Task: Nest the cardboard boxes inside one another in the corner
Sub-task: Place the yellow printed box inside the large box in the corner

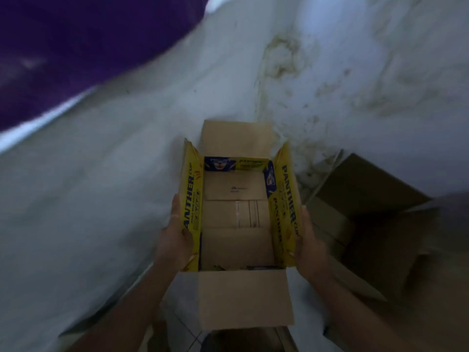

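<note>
A person's two hands carry an open yellow Panther box (238,219) toward a stained white wall (127,161) in a dim corner. The left hand (175,240) presses flat against the box's left side, thumb hooked over the yellow side flap; the right hand (308,246) does the same on the right. Both hands are closed on the box, fingers mostly hidden behind its walls. All four flaps stand open, the near flap (245,298) hanging toward the carrier and the far flap (237,138) close to the wall, whether touching it cannot be told.

A larger brown box (368,224) lies open just to the right, apparently tipped, its mouth dark and one flap close to the right hand.

The grip is by pressure on thin, flexing walls, so the box could likely slip or buckle if the squeeze loosens. The splayed flaps may well catch on the larger box's rim or fold under during nesting, jamming the fit.

Room is tight: wall to the far side and left, the brown box to the right. The open path appears to run near and rightward, toward that box's mouth. A purple surface (76,47) fills the far left.
</note>
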